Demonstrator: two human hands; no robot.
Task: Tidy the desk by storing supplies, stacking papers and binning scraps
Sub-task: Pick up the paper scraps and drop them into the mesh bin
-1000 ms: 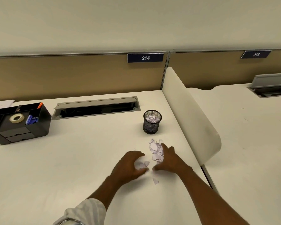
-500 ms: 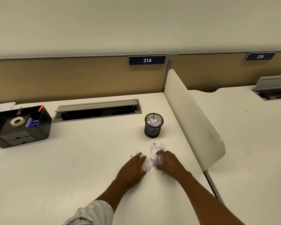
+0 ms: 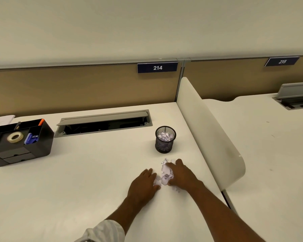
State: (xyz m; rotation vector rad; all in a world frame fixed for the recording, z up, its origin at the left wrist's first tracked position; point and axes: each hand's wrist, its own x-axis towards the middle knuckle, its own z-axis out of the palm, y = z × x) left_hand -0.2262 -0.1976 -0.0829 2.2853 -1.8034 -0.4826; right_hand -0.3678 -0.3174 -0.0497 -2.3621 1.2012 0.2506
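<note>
Both hands flat on tabletop (image 3: 77, 189). Left grip (image 3: 143, 185) and right grip (image 3: 181, 174) released, pressing paper scraps (image 3: 165, 173) between them. Mesh bin (image 3: 165, 139) just beyond the grips.

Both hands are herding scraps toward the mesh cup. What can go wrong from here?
1. The paper scraps are loose between the left hand and right hand; some may slip out on lifting, and one scrap already lies under the right wrist.
2. The mesh cup is narrow and already holds scraps, so a handful may spill over its rim.
3. The cup looks light; a bump might tip it.
</note>
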